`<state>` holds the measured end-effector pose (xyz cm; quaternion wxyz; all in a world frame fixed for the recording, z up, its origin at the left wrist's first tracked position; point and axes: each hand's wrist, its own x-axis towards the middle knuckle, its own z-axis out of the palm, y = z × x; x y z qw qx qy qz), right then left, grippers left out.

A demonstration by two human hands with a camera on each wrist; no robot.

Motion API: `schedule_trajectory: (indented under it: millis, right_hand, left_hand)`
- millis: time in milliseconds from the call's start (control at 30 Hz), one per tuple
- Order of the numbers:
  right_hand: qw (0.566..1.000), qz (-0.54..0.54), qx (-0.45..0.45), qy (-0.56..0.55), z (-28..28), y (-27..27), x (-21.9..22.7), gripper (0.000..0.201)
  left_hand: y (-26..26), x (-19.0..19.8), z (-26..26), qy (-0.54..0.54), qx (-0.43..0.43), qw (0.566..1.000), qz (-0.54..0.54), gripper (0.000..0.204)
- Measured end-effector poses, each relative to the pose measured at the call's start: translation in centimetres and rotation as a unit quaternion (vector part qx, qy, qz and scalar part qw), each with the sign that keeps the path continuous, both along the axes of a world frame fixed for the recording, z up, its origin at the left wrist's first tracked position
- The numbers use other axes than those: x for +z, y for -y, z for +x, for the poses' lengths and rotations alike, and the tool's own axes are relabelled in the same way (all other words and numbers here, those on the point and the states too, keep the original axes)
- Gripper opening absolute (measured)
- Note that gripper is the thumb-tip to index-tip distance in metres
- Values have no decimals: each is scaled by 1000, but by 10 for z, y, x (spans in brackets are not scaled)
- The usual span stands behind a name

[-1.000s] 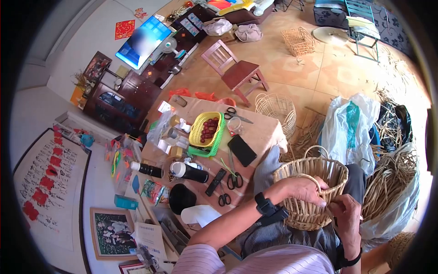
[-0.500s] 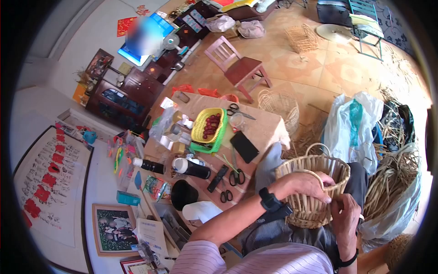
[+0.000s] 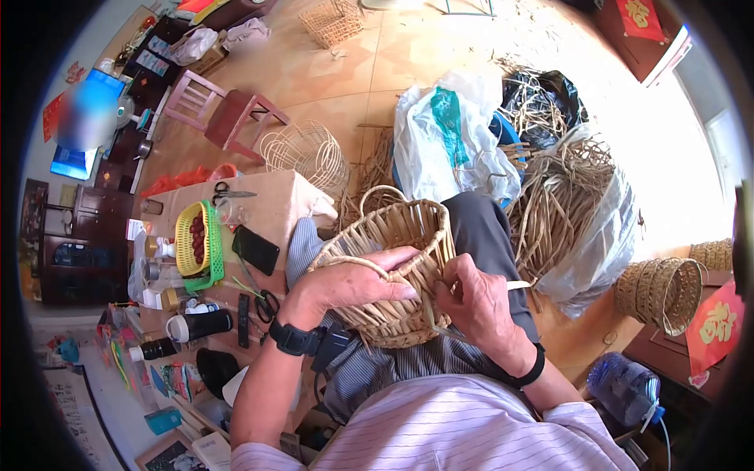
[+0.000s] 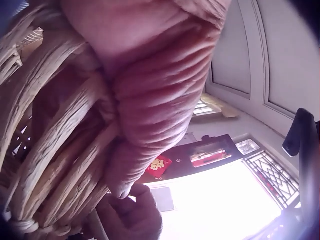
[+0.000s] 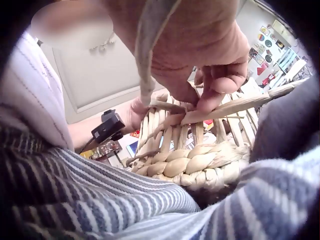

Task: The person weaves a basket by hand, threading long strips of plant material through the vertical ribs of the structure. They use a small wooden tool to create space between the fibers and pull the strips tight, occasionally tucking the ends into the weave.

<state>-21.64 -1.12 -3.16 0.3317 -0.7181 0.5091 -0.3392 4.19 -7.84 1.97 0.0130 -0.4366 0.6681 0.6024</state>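
Observation:
A woven straw basket (image 3: 377, 314) with loop handles rests on the person's lap, its open mouth upward. My left hand (image 3: 365, 284) grips its near wall, fingers inside the rim and thumb outside over the upright stakes. In the left wrist view the left hand (image 4: 155, 85) lies close against the stakes (image 4: 55, 145). At the basket's right side my right hand (image 3: 483, 306) pinches a flat straw strip (image 5: 245, 105) against the stakes. Another pale strand (image 5: 145, 55) hangs past the right hand in its wrist view. Below it runs a thick braided band (image 5: 195, 160).
A low table (image 3: 290, 204) at left bears scissors (image 3: 269, 304), a phone (image 3: 256, 250) and a yellow basket (image 3: 188, 235) of red fruit. Plastic bags with loose straw (image 3: 561, 188) stand ahead to the right. A water bottle (image 3: 624, 385) and round woven baskets (image 3: 660, 294) are at far right.
The head view has swung right, bringing the woven baskets and water bottle into sight. The left hand keeps its grip on the basket; the right hand stays working at its side.

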Motion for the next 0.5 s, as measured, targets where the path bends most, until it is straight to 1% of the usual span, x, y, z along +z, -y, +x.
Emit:
schedule_trajectory:
  millis: [67,100,200,233,300,367,467,500]
  right_hand:
    - [999,-8,30,39,-3,4,-5,23]
    - [993,36,55,102,-6,6,-6,19]
    - [967,135,68,206,-11,7,-19,20]
    - [974,104,70,186,-11,8,-22,20]
    - [985,43,78,145,-10,9,-24,21]
    - [994,-17,76,71,-10,8,-14,25]
    - [992,-94,82,-9,-9,5,-9,31]
    - [989,-117,86,-31,-10,4,-9,33]
  left_hand:
    - [0,3,-2,-24,14,999,43,84]
    - [1,6,-3,-38,18,997,59,83]
    - [0,0,-4,-81,56,986,133,77]
    - [0,-2,-5,-96,71,980,161,74]
    - [2,2,-6,-72,81,978,179,72]
    - [1,11,-9,-61,104,972,202,68]
    - [5,14,-8,-19,75,977,200,68]
    - [3,12,-7,-35,82,976,200,69]
